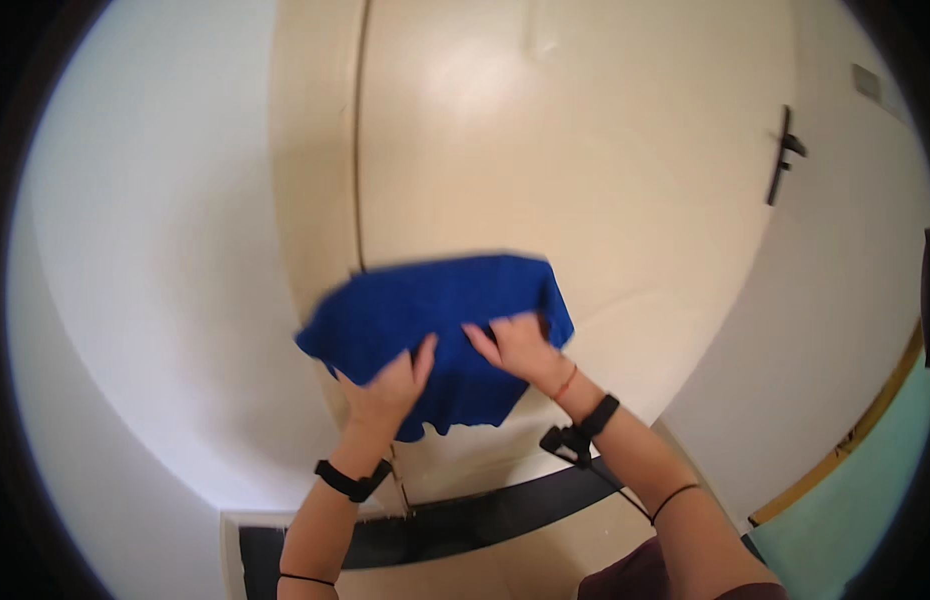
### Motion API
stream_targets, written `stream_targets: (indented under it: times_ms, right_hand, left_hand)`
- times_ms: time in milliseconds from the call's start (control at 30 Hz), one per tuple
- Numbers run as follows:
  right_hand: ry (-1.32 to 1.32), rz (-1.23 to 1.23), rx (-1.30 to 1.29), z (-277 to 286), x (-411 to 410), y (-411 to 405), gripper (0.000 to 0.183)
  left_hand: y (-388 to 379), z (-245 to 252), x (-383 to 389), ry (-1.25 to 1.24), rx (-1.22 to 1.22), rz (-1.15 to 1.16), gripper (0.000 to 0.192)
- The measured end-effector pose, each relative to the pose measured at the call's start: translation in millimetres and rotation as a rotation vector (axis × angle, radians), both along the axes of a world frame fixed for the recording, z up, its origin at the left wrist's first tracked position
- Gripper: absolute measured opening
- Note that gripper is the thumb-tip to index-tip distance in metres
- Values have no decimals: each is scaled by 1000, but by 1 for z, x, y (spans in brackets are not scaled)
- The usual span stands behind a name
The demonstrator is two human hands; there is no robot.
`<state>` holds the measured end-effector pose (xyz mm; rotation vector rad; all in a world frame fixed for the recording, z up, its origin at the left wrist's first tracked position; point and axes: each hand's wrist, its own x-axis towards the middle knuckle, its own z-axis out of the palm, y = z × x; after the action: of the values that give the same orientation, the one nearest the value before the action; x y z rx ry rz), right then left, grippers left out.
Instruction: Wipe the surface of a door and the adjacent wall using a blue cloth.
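Note:
A blue cloth (435, 300) hangs between my two hands in front of a cream door. My left hand (386, 386) grips it near its lower left part, thumb on the near side. Higher up, on the cloth's right part, my right hand (521, 345) has hold of it with the thumb pointing left. The cloth is draped in folds, its wavy lower edge falling between and below the hands. Most of the fingers are hidden by the cloth. Black straps are around both wrists, the right one carrying a small black device.
Behind the cloth stands the closed cream door (585, 187), with a black handle (784, 154) at the right. A dark threshold strip (465, 525) crosses the floor below. White walls flank the door, with a wall switch (866, 82) at the upper right. A pale green surface (847, 487) lies lower right.

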<state>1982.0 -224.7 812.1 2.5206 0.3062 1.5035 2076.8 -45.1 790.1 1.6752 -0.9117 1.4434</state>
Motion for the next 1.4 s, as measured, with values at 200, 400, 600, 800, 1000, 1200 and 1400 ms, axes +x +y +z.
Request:
stream_targets:
  times_ms: [200, 400, 600, 800, 1000, 1200, 1400]
  right_hand:
    - [-219, -41, -230, 118, -4, 100, 27]
    - [-242, -153, -274, 124, -2, 24, 40]
    - [-264, -231, -248, 124, -17, 26, 39]
    - [-338, -139, -336, 139, -20, 26, 40]
    - [-398, -278, -332, 137, -20, 26, 40]
    - [-410, -303, -413, 155, -34, 28, 37]
    - [-526, -432, -159, 151, -32, 47, 32]
  left_hand:
    - [76, 80, 6, -225, -142, 169, 32]
    - [6, 83, 37, -513, -242, 18, 34]
    - [3, 94, 42, -558, -220, -53, 40]
    - [11, 110, 42, -498, -147, 18, 45]
    - [23, 123, 34, -468, -74, -12, 49]
    - [27, 143, 23, -555, -153, 1, 46]
    - [46, 163, -5, -720, -85, -211, 47]
